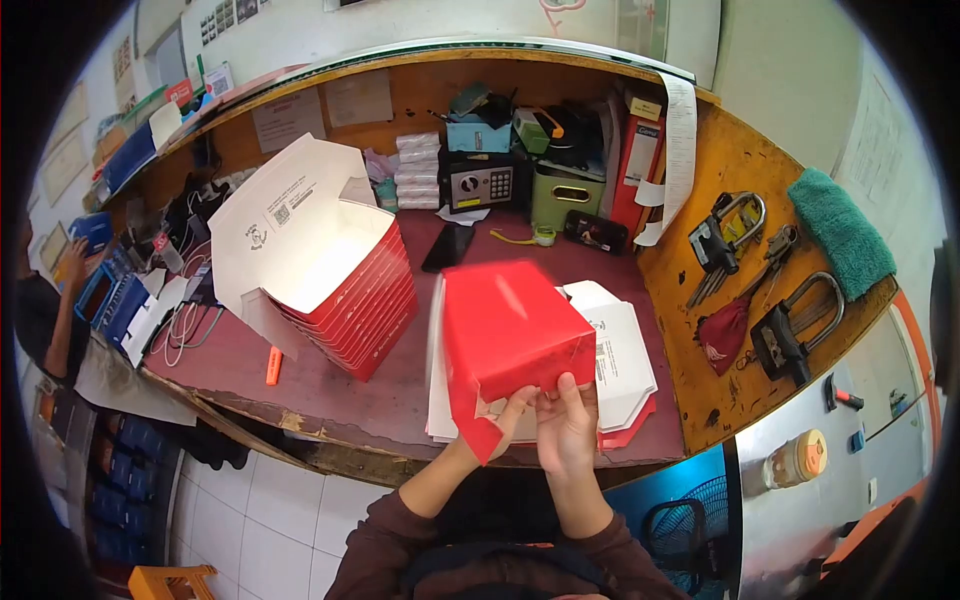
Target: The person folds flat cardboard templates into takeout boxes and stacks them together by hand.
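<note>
A red paper food box point(515, 325), partly folded into shape, is held up over the front of the desk with its red outside toward me. My left hand point(508, 418) is closed on its lower edge, by a loose red flap; some of its fingers are hidden behind the card. Beside it, my right hand point(567, 428) pinches the same lower edge near the corner. Under and behind the box lie flat box blanks point(625, 365), white side up with print and a red edge showing. To the left stands a tilted stack of nested red boxes point(365, 315) with white insides.
An orange marker point(273, 366) lies by the stack. Behind are a phone point(447, 247), a small safe point(482, 186), a green box point(566, 197) and a red binder point(637, 165). Padlocks point(785, 340) lie on the right-hand ledge. Another person's arm point(66, 310) shows at far left.
</note>
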`<state>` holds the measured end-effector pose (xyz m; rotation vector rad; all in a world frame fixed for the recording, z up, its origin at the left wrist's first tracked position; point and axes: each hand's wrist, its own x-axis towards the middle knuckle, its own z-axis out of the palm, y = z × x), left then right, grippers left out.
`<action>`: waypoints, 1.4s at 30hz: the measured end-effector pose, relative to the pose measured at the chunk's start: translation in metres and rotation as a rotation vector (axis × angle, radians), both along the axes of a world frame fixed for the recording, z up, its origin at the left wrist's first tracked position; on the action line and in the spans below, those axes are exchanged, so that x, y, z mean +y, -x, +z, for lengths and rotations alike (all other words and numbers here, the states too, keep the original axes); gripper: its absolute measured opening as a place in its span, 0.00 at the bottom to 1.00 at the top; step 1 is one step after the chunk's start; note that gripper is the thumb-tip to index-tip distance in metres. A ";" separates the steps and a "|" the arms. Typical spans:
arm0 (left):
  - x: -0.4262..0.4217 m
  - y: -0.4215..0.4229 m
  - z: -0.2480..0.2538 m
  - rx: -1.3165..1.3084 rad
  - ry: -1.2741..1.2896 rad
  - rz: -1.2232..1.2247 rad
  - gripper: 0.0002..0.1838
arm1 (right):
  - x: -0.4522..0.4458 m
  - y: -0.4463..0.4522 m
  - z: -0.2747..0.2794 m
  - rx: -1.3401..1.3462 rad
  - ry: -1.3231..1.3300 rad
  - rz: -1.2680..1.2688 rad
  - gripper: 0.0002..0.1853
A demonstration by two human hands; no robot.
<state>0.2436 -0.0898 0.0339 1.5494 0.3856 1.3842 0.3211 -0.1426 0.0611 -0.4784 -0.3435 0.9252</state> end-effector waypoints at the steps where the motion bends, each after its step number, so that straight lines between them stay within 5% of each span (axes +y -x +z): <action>1: 0.003 0.001 -0.003 -0.003 -0.002 0.001 0.08 | 0.000 -0.002 0.001 0.059 -0.034 0.049 0.06; 4: 0.006 0.004 -0.006 -0.017 0.177 -0.207 0.14 | -0.001 -0.002 0.003 0.127 -0.112 0.132 0.06; 6: 0.011 0.004 -0.002 -0.356 0.435 -0.498 0.16 | 0.001 -0.002 0.009 0.131 -0.167 0.170 0.06; 7: 0.003 0.005 0.011 -0.551 0.726 -0.551 0.27 | 0.003 -0.002 0.014 0.056 -0.039 0.020 0.07; 10: 0.016 0.025 -0.018 -0.759 0.800 -0.821 0.29 | 0.007 0.000 0.009 -0.162 0.080 -0.235 0.11; 12: 0.004 0.023 -0.019 -0.627 0.785 -0.632 0.21 | 0.006 0.002 -0.002 -0.445 0.074 -0.444 0.19; 14: -0.014 0.022 -0.003 -0.014 0.456 0.067 0.10 | 0.001 0.004 -0.004 -0.530 0.045 -0.429 0.20; 19: -0.017 0.017 -0.013 -0.212 0.613 0.104 0.06 | 0.007 0.024 -0.018 -0.081 -0.125 -0.081 0.22; 34: -0.008 0.020 0.007 -0.213 0.565 0.144 0.14 | 0.007 0.025 -0.005 -0.154 -0.175 0.146 0.17; 36: -0.005 0.020 0.008 -0.127 0.228 0.444 0.14 | 0.007 0.036 -0.007 -0.085 -0.131 0.063 0.16; 42: -0.001 0.023 -0.010 -0.165 0.271 0.390 0.14 | 0.026 0.043 -0.033 -0.050 -0.127 0.125 0.17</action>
